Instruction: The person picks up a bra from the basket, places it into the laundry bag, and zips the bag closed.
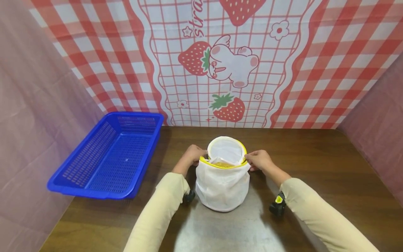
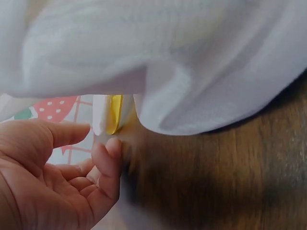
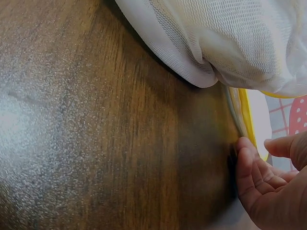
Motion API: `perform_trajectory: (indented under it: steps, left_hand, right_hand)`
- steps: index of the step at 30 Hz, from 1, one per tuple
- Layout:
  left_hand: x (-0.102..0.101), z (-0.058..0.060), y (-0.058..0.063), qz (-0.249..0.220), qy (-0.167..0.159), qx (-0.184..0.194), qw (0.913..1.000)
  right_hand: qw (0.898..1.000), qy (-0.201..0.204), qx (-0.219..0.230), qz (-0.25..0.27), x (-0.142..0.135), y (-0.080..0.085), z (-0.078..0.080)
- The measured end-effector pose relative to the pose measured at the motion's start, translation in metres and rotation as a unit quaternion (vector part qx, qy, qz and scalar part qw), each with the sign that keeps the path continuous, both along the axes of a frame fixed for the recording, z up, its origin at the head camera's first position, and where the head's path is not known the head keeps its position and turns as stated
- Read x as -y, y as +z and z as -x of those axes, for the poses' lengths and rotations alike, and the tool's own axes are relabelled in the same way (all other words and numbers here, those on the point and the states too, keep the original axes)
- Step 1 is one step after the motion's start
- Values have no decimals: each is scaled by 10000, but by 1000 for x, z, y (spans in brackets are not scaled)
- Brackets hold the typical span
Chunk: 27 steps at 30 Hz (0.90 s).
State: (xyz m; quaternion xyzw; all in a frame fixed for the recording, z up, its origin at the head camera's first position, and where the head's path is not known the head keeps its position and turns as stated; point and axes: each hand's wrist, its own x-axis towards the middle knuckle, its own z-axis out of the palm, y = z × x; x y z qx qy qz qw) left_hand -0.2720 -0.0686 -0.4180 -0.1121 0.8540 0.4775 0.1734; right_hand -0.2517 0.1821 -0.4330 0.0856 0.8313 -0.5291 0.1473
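Note:
A round white mesh laundry bag with yellow zipper trim stands upright on the table. Its round lid is raised at the back, and through the opening a patch of yellow shows inside. At the lid's left edge, my left hand has the rim between thumb and curled fingers; the left wrist view shows this loose pinch under the bag's side. On the opposite edge my right hand pinches the yellow-trimmed rim between thumb and fingertips. What lies deeper in the bag is hidden.
A blue plastic basket with perforated sides stands left of the bag on the brown wooden table. Behind the table hangs a red-and-white checked cloth with strawberries. Pink fabric covers both sides.

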Motion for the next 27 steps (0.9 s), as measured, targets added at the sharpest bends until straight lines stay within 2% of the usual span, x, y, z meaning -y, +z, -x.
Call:
perform_trajectory:
  steps: [9, 15, 22, 27]
  left_hand:
    - [-3, -4, -2, -91, -162, -83, 9998]
    - [-5, -4, -5, -388, -200, -103, 9990]
    - [-4, -3, -2, -758, -91, -316, 9966]
    - [-2, -3, -3, -820, -23, -353, 9960]
  right_hand:
    - [9998, -69, -144, 79, 0, 0, 1]
    - [9997, -153, -157, 125, 2, 0, 2]
    - [9989, -293, -157, 330, 3, 7, 2]
    - [9975, -379, -82, 596, 5, 11, 2]
